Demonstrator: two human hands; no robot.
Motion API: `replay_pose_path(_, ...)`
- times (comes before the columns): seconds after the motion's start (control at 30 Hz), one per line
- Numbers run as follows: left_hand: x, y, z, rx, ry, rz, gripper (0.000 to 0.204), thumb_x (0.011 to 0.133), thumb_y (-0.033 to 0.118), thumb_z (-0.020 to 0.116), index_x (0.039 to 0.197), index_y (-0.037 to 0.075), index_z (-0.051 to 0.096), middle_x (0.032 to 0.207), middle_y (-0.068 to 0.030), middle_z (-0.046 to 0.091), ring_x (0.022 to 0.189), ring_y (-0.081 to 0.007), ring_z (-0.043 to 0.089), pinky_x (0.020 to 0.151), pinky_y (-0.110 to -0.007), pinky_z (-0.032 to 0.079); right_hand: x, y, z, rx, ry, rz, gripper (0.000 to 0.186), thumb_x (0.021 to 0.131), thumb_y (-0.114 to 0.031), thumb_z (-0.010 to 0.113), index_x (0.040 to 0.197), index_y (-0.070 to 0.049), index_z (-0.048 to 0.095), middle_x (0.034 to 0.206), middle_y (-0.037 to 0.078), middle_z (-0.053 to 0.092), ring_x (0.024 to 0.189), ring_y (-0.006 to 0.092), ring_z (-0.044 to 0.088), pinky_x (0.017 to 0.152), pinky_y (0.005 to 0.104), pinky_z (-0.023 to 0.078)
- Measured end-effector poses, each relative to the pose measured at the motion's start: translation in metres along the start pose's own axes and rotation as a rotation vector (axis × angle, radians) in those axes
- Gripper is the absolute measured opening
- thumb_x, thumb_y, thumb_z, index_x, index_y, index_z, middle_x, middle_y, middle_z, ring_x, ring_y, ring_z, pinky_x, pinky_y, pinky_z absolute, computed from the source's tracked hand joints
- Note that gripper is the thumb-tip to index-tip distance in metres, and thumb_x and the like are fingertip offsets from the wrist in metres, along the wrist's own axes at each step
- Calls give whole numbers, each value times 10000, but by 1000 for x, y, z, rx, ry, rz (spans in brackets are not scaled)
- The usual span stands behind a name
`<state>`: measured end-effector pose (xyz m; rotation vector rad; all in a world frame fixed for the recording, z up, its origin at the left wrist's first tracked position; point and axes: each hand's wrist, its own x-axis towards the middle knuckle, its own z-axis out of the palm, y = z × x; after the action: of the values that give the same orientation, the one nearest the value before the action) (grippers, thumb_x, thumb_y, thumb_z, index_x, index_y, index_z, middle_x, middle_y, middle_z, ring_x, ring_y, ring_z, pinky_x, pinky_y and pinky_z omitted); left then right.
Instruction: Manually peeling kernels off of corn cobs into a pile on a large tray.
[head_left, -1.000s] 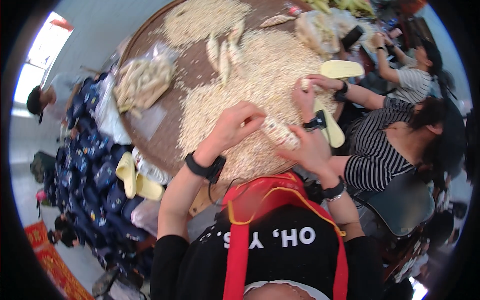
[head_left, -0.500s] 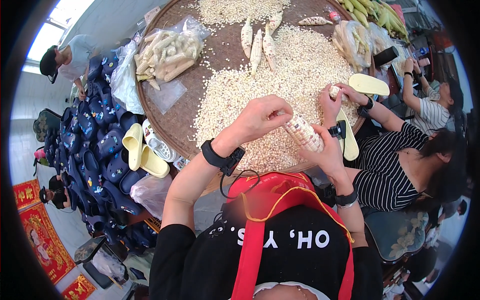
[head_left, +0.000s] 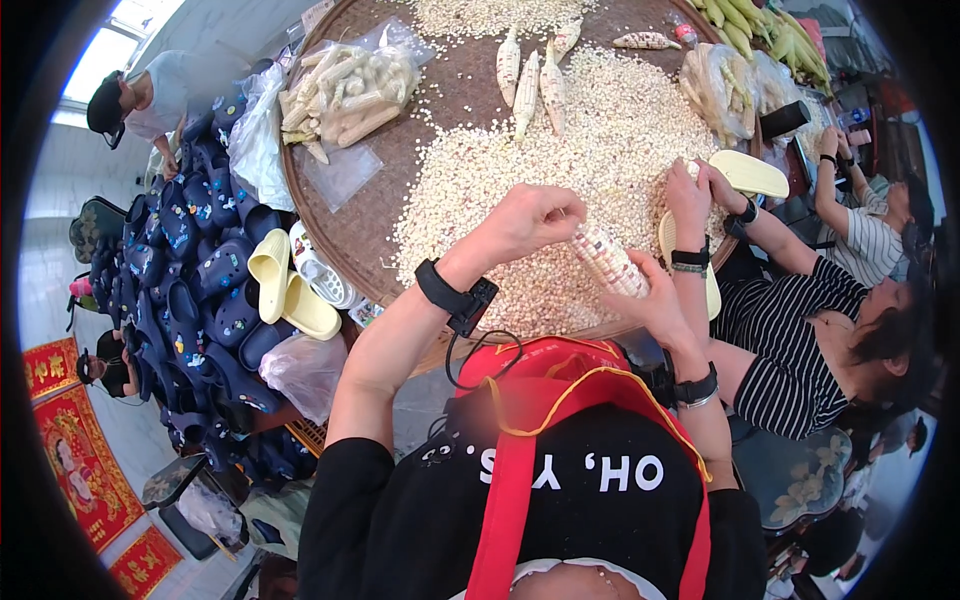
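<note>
Currently, largely unstripped cob [head_left: 606, 258] is gripped by right hand [head_left: 656, 306]; left hand [head_left: 533, 220] is pinched, contents unclear; kernels [head_left: 475, 165] are heaped.

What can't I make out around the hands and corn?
Head view: the lower end of the speckled corn cob, covered by the right hand.
Head view: whether the left hand pinches anything, hidden by its own curl.
Head view: what the co-worker's hands hold, mostly covered by them.
Head view: rest of the far kernel pile, cut off by the upper edge.

Pale wall [head_left: 62, 225], bright window [head_left: 97, 62], red hangings [head_left: 88, 465], leaf-patterned dark seat [head_left: 795, 478]
</note>
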<state>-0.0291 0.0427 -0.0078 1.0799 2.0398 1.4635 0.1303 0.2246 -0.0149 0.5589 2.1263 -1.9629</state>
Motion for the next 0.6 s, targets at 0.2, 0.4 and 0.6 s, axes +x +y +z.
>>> replay_pose_path(0.2,1,-5,0,-110,-70,-86,138,796,76,554,901,32,633,690,-34,605,617,-101,574,574,-247,463,-1,2,-2,74,2,11,641,676,-71,769,1215,19,434,1048,59,549,934,107,530,804,236,443)
replay_pose_path(0.4,-5,2,-1,-70,-47,-28,178,788,136,650,946,59,622,824,-24,605,725,-95,550,649,-250,450,0,-6,1,55,0,-17,640,677,-68,770,1215,12,434,1041,53,546,932,102,526,790,237,446)
replay_pose_path(0.6,-5,1,-2,-81,-57,30,191,764,123,664,941,67,621,803,-27,594,694,-111,544,625,-252,441,-3,-11,1,43,-27,-2,641,675,-73,775,1213,9,434,1046,54,545,932,103,529,784,238,450)
